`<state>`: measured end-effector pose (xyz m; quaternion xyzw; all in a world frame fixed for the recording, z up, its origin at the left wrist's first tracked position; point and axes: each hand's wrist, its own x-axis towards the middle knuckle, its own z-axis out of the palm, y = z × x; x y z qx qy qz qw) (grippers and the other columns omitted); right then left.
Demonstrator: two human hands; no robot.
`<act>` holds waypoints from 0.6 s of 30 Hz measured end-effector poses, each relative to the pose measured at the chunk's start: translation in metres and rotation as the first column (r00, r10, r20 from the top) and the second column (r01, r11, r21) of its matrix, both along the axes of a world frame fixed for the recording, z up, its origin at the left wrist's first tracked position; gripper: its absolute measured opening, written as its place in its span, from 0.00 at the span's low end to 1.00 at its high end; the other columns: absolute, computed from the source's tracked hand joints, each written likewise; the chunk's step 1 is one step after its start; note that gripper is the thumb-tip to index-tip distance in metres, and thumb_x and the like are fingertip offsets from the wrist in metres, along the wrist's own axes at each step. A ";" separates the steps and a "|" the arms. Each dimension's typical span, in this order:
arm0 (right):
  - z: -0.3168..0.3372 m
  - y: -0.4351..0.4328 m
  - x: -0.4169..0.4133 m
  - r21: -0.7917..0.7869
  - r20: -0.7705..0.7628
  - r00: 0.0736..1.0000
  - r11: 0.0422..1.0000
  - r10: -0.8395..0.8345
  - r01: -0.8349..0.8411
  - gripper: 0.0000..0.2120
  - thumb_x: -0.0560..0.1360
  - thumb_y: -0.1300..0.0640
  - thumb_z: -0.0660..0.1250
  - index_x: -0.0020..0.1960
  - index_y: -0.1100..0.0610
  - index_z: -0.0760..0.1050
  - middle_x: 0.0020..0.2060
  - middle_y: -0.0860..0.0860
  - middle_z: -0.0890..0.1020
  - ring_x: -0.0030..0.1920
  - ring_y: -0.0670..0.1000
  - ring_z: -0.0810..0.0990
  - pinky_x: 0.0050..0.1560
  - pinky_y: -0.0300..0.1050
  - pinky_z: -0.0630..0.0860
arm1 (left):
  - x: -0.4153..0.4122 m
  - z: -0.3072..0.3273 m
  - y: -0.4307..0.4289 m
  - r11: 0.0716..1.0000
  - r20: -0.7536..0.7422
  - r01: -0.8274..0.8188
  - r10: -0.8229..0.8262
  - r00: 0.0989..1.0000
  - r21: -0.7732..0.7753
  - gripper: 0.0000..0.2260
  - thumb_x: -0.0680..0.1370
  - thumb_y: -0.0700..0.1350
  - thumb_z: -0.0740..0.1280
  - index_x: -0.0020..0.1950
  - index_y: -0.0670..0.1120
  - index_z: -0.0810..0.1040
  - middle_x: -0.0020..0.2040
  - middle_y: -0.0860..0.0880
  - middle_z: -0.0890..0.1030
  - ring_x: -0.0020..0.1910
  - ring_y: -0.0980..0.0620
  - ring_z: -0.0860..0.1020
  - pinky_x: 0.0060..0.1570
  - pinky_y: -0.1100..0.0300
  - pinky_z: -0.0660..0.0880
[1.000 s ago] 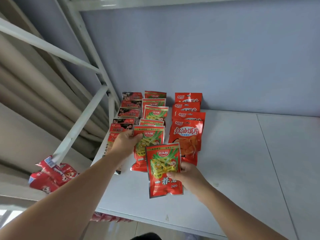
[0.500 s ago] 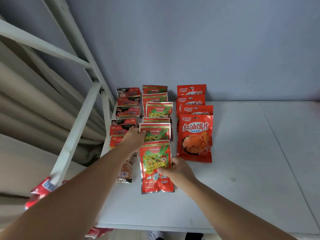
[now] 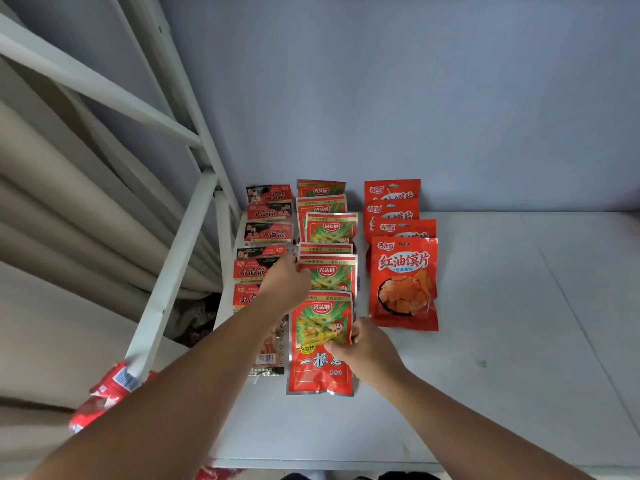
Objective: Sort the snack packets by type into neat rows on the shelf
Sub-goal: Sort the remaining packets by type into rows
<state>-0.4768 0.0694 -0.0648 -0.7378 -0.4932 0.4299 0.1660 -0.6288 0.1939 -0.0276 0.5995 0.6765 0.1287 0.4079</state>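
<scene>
White shelf [image 3: 502, 358] fills the lower right, and the blue-grey wall [image 3: 415, 98] stands behind it at twelve o'clock. The white shelf frame [image 3: 173, 268] slants down the left side, out at nine o'clock.

Three rows of packets run from the wall toward the camera in the shelf's ten o'clock corner. The black-and-red row [image 3: 268, 233] is hard against the frame. The green-and-red row [image 3: 330, 230] lies just beside it at its three o'clock. The orange-red row [image 3: 403, 271] is one more step toward three, with a clear gap between. In every row the packets overlap like roof tiles.

Now the front packet [image 3: 317, 372]: it lies flat at the six o'clock end of the green-and-red row, its top edge lapping over the one behind. The right hand [image 3: 367, 348] has it by the three o'clock edge, thumb on the face and fingers curled round the side, a firm pinch.

The left hand [image 3: 285, 289] reaches toward twelve, down on the seam between the black-and-red and green-and-red rows. Its back covers the fingers, so I cannot tell whether they grasp or simply press.

Down at eight o'clock, off the shelf beyond the frame's foot, lie loose packets [image 3: 104, 396], red and crumpled.
</scene>
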 end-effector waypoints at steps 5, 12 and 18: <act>0.007 0.000 0.002 0.013 0.028 1.000 1.000 0.003 -0.003 0.21 0.72 0.37 0.73 0.52 0.51 0.70 0.47 0.43 0.82 0.44 0.43 0.83 0.38 0.36 0.78 | -0.004 0.014 -0.002 0.987 0.021 -0.028 0.025 0.999 0.158 0.16 0.81 0.44 0.62 0.69 0.43 0.73 0.46 0.52 0.78 0.22 0.62 0.73 0.19 0.70 0.64; 0.015 -0.001 0.019 0.058 0.081 0.996 0.998 -0.026 0.022 0.22 0.74 0.38 0.72 0.56 0.52 0.71 0.55 0.47 0.82 0.44 0.41 0.80 0.36 0.33 0.71 | 0.005 0.034 -0.010 0.971 -0.004 0.094 -0.096 0.995 0.220 0.17 0.81 0.50 0.65 0.71 0.55 0.73 0.63 0.57 0.77 0.25 0.64 0.75 0.21 0.71 0.69; 0.029 -0.002 0.041 0.114 0.138 0.985 0.990 -0.103 0.088 0.24 0.74 0.41 0.72 0.63 0.53 0.74 0.57 0.48 0.82 0.53 0.49 0.81 0.48 0.41 0.78 | 0.024 0.037 -0.017 0.927 -0.014 0.296 -0.301 0.954 0.229 0.16 0.82 0.51 0.65 0.70 0.51 0.76 0.67 0.54 0.79 0.59 0.57 0.78 0.58 0.61 0.71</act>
